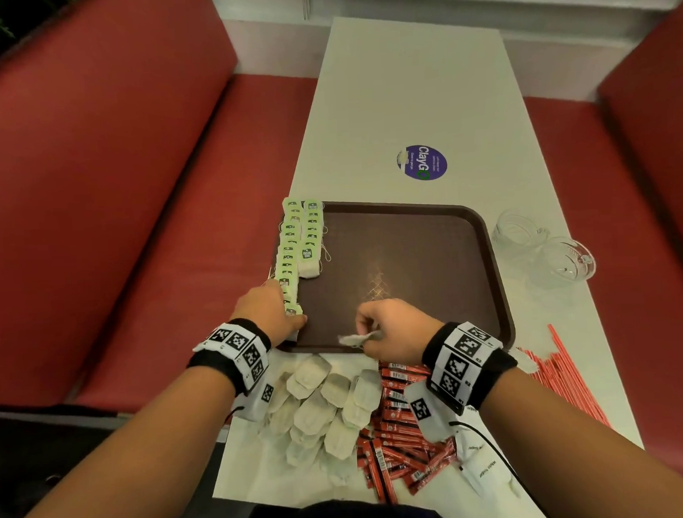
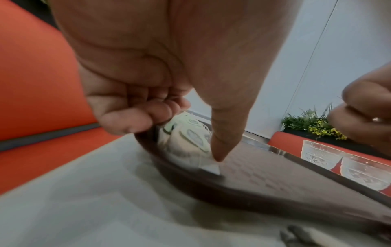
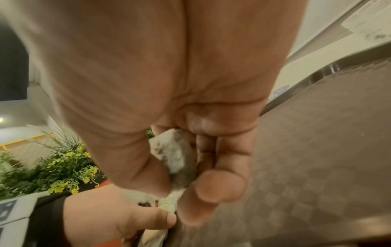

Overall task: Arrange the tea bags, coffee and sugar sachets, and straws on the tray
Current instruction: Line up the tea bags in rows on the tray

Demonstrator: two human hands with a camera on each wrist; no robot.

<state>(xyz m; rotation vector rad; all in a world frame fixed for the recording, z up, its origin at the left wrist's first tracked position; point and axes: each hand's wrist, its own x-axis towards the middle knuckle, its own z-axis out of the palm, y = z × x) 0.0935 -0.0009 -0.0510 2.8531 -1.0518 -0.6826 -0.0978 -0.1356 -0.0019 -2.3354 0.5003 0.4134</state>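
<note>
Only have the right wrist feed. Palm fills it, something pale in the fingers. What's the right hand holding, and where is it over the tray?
Observer: The right hand pinches one tea bag above the near edge of the brown tray.
Operator: Anything placed yet?
Observer: Yes, two rows of green-tagged tea bags run along the tray's left side.
Operator: Left hand?
Observer: The left hand rests on the near end of those rows; in the left wrist view its thumb presses the nearest bag down.
Operator: What's still off the tray?
Observer: A loose pile of tea bags, red sachets and red straws, all on the table.
</note>
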